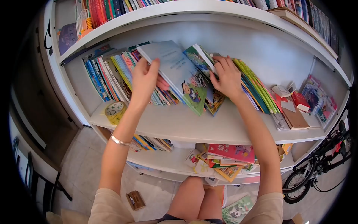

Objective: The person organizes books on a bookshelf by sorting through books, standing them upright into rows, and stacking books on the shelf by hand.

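My left hand [146,76] is closed on the spine edge of a pale blue picture book [173,69], thumb on its cover. The book is tilted in front of the shelf row, and a cartoon figure shows low on its cover. My right hand [227,76] is closed around the upper part of a leaning book [204,58] with white page edges; its exact grip is partly hidden. Thin books [112,74] stand in a row left of my left hand. Green-spined books [257,82] lean beside my right hand.
A yellow tape roll [115,112] sits at the shelf's left front. Papers and a brown notebook [294,116] lie at the right end. Piled books [231,154] fill part of the lower shelf. A bicycle [309,171] stands at right; a small brown box [135,200] is on the floor.
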Demonstrator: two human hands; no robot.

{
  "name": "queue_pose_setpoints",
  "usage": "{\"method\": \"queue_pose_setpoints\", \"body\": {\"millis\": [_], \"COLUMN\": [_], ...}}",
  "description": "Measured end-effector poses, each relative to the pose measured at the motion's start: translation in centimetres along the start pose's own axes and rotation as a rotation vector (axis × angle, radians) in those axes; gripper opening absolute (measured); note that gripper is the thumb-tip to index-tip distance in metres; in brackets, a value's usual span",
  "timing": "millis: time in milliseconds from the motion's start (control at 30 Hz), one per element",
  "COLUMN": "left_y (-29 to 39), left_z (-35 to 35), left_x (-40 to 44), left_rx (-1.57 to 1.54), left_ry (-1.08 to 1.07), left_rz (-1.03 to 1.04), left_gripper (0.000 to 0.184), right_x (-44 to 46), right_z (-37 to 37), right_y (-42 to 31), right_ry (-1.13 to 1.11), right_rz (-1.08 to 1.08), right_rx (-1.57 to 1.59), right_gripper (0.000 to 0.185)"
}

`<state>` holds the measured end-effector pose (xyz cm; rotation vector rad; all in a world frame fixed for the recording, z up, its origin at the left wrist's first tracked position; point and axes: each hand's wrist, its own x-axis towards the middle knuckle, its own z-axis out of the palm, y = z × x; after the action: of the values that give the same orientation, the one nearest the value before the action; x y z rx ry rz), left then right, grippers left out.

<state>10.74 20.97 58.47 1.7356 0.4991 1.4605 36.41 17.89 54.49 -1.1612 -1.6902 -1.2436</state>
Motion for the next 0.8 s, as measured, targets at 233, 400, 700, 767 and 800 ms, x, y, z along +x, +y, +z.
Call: {"method": "queue_pose_setpoints", "body": {"millis": [233, 400, 700, 767, 800], "left_y": [0.9, -0.5, 2.2, 2.8, 3.0], "left_z": [0.0, 1.4, -7.3, -8.8, -9.1], "left_x": [-7.4, -8.3, -6.0, -5.6, -5.5], "left_rx": [-0.098, -0.165, -0.035, -0.038, -0.055], "left_ry": [0.064, 0.125, 0.473, 0.457, 0.475], "left_rz": [0.039, 0.021, 0.226, 0.233, 0.203], "left_gripper": [0.026, 0.024, 0.018, 0.022, 0.022], "right_x": [-0.2, -0.3, -0.5, -0.5, -0.5], "right_z": [0.0, 0.3, 0.3, 0.2, 0.2], "right_y": [-0.3, -0.1, 0.0, 0.1, 0.1], "right_ry": [-0.023, -0.024, -0.028, -0.027, -0.028], "right_rz": [-0.017, -0.021, -0.006, -0.012, -0.016], "right_rx": [0.001, 0.012, 0.045, 0.046, 0.047], "right_gripper": [0.024, 0.023, 0.025, 0.026, 0.026]}}
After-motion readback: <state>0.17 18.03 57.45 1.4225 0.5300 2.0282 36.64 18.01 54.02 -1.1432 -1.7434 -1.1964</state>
